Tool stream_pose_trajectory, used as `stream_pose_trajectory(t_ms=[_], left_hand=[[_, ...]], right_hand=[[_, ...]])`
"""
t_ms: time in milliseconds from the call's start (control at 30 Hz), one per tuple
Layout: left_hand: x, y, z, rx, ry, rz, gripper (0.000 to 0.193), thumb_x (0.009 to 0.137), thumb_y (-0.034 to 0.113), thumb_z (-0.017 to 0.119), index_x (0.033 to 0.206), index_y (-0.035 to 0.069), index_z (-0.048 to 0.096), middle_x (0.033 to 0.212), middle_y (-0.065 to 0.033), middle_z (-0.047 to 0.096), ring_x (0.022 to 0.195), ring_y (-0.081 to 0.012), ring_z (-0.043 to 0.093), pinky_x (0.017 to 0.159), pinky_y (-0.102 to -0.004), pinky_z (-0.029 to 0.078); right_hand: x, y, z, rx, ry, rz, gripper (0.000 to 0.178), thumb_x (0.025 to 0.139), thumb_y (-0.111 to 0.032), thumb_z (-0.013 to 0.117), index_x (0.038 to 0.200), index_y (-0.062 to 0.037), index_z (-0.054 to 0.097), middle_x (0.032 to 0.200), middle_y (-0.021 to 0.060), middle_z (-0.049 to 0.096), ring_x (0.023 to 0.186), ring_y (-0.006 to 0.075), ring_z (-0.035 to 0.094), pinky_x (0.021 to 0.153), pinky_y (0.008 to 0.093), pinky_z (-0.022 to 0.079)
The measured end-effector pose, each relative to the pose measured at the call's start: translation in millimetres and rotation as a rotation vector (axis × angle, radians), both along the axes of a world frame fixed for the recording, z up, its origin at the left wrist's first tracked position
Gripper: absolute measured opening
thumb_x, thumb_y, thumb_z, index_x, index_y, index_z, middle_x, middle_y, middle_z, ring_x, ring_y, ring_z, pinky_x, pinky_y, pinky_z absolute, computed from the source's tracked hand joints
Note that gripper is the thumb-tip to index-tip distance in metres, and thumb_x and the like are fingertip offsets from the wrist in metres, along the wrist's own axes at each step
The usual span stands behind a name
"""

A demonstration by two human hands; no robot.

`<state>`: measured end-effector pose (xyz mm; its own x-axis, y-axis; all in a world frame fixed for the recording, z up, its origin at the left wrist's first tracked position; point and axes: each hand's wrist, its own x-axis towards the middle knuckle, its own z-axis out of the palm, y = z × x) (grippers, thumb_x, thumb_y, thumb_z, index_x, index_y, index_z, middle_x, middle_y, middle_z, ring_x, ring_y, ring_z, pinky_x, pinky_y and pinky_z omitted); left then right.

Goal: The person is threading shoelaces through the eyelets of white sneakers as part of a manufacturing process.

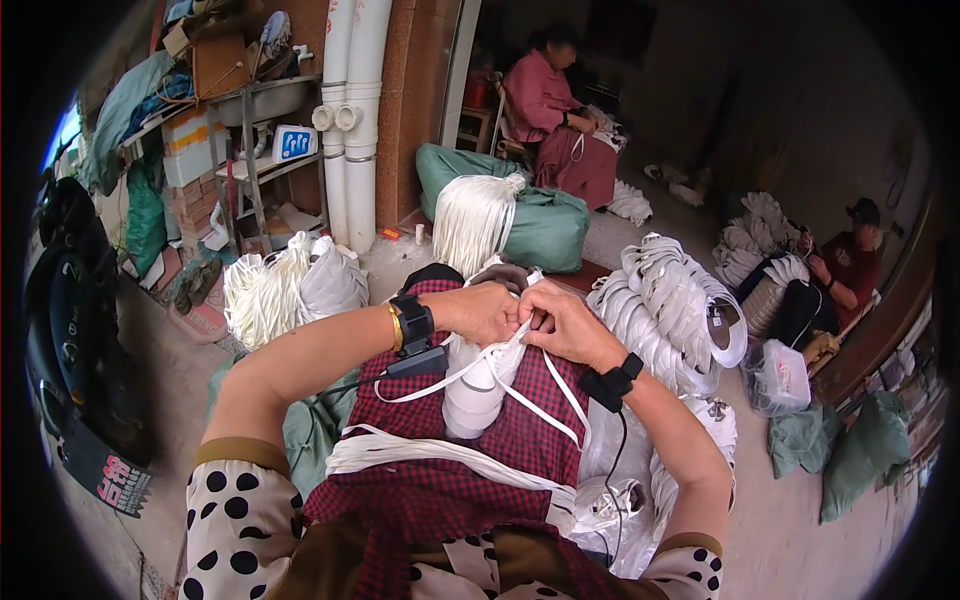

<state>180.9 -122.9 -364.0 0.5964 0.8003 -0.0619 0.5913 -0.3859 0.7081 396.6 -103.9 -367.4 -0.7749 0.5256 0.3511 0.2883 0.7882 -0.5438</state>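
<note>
A white shoe [474, 396] lies on my lap, its toe toward me, over a red and black checked apron [400, 490]. A white shoelace [440, 387] runs through its upper, with loose ends looping to both sides. My left hand [487, 312] is closed at the top of the lacing, its fingertips pinching the lace. Right beside it my right hand [570, 325] also pinches the lace between thumb and fingers. The fingers partly hide the shoe's opening. Across my lap stretches a bundle of white shoelaces [440, 455].
Stacked white shoe uppers [665, 305] stand at my right. Hanks of white laces [474, 222] rest on a green sack [550, 232] ahead, and more laces [270, 290] lie at left. Two people [545, 100] [852, 260] sit farther off. A plastic tub [780, 378] is at right.
</note>
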Motion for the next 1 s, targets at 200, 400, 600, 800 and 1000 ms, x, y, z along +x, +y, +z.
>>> stream_pose_trajectory(t_ms=[200, 400, 600, 800, 1000], left_hand=[[-19.5, -7.0, -4.8, 0.01, -0.35, 0.179, 0.004, 0.086, 0.003, 0.062, 0.089, 0.002, 0.064, 0.07, -0.0051, 0.065, 0.058, -0.0102, 0.06, 0.051, -0.026, 0.047], [-47.4, -7.5, -2.2, -0.08, -0.792, 0.272, 0.008, 0.098, 0.009, 0.06, 0.099, 0.001, 0.061, 0.082, -0.0062, 0.069, 0.063, -0.0091, 0.063, 0.055, -0.0221, 0.051], [-27.1, -17.2, 9.4, 0.123, -0.667, 0.041, 0.006, 0.096, 0.007, 0.063, 0.097, 0.001, 0.064, 0.086, -0.003, 0.068, 0.073, -0.0071, 0.063, 0.066, -0.0221, 0.053], [-12.8, -18.2, 18.2, 0.22, -0.515, 0.08, 0.007, 0.093, 0.006, 0.064, 0.091, -0.001, 0.066, 0.09, -0.0036, 0.067, 0.079, -0.008, 0.063, 0.072, -0.0222, 0.052], [-17.4, -12.8, 16.7, 0.517, -0.504, 0.095, 0.007, 0.09, 0.004, 0.066, 0.091, -0.003, 0.066, 0.095, -0.0036, 0.064, 0.084, -0.0086, 0.063, 0.075, -0.0242, 0.054]], right_hand=[[-1.0, -3.9, 0.2, -0.053, 0.0, -0.016, 0.023, 0.077, 0.002, 0.075, 0.094, -0.0025, 0.059, 0.102, 0.0057, 0.052, 0.08, 0.0115, 0.061, 0.069, 0.0243, 0.056], [-3.8, 16.8, 1.0, -0.015, 0.074, -0.091, 0.012, 0.085, -0.009, 0.068, 0.093, -0.0004, 0.066, 0.09, 0.0055, 0.061, 0.07, 0.0123, 0.059, 0.063, 0.0283, 0.048], [-33.6, 12.7, 16.9, 0.006, 0.033, -0.119, 0.018, 0.084, -0.01, 0.07, 0.098, 0.0005, 0.07, 0.08, 0.0071, 0.066, 0.068, 0.0114, 0.053, 0.064, 0.029, 0.045], [-28.4, 26.1, 4.9, -0.111, -0.008, -0.078, 0.017, 0.085, -0.01, 0.071, 0.099, -0.0005, 0.072, 0.084, 0.0036, 0.068, 0.074, 0.0094, 0.053, 0.068, 0.0284, 0.046], [-38.8, 9.1, 4.2, -0.362, 0.125, -0.078, 0.018, 0.09, -0.013, 0.067, 0.102, -0.0005, 0.07, 0.084, -0.0022, 0.065, 0.07, 0.0065, 0.051, 0.064, 0.0227, 0.043]])
